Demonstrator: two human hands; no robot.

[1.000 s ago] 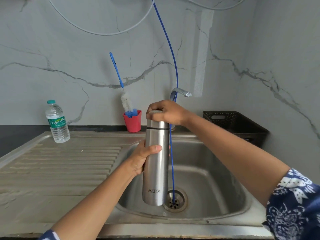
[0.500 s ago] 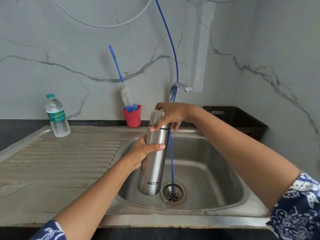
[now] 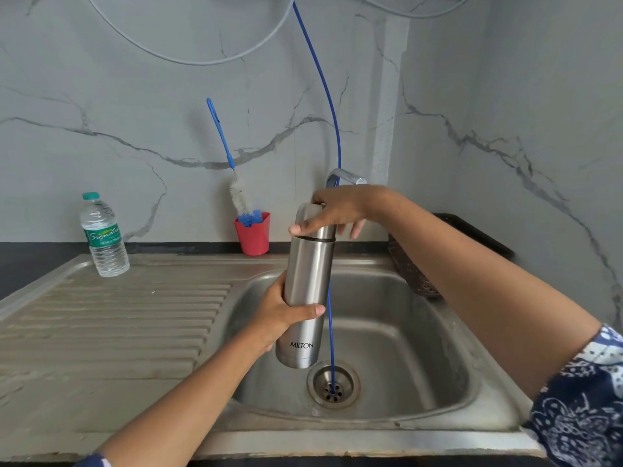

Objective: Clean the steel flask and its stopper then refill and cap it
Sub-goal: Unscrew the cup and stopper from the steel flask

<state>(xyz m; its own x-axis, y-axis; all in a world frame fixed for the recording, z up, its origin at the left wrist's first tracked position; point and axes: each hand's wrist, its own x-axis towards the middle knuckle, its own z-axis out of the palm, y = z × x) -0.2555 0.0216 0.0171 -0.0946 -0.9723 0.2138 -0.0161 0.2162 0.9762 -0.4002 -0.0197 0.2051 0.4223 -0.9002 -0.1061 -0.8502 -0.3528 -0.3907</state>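
Tilted since a second ago, the Milton steel flask (image 3: 305, 291) hangs over the sink (image 3: 371, 436); the left hand (image 3: 279, 315) clamps its body; the right hand (image 3: 340, 207) curls round its cap (image 3: 308, 215)

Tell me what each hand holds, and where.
Left hand grips the steel flask round its middle; right hand grips its cap at the top.

The only view comes from a wide-angle camera on the person's head, facing forward and down over the sink (image 3: 371, 439) toward the marble wall (image 3: 135, 96). It sits close, at arm's reach, with the left hand (image 3: 279, 318) and right hand (image 3: 340, 207) gripping the steel flask (image 3: 310, 274) at mid-frame.
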